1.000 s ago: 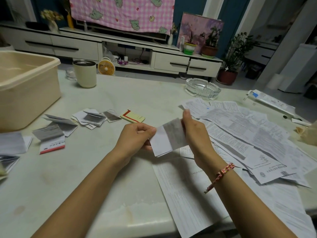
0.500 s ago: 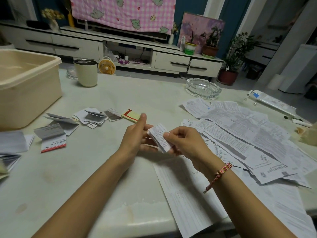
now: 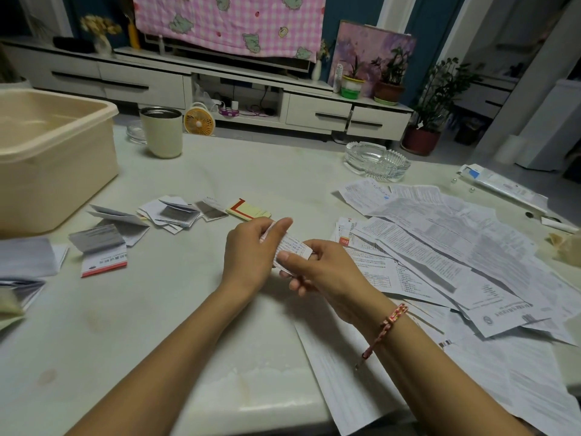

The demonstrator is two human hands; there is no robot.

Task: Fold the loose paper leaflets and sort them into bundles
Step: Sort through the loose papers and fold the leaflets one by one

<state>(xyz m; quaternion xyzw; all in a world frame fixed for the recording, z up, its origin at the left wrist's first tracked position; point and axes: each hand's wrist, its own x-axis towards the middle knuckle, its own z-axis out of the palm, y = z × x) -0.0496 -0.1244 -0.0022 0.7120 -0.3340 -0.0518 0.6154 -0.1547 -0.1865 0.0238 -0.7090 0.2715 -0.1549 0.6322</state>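
While fingers (image 3: pixel 285 257) pinch leaflet (image 3: pixel 295 247) — print blurs.

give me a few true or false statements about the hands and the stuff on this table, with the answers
1. The left hand and right hand both hold one folded leaflet above the table. True.
2. The cup lies on its side. False: it stands upright near the beige tub.
3. The unfolded sheets are spread on the person's right. True.
4. The right wrist is bare. False: it wears a braided bracelet.
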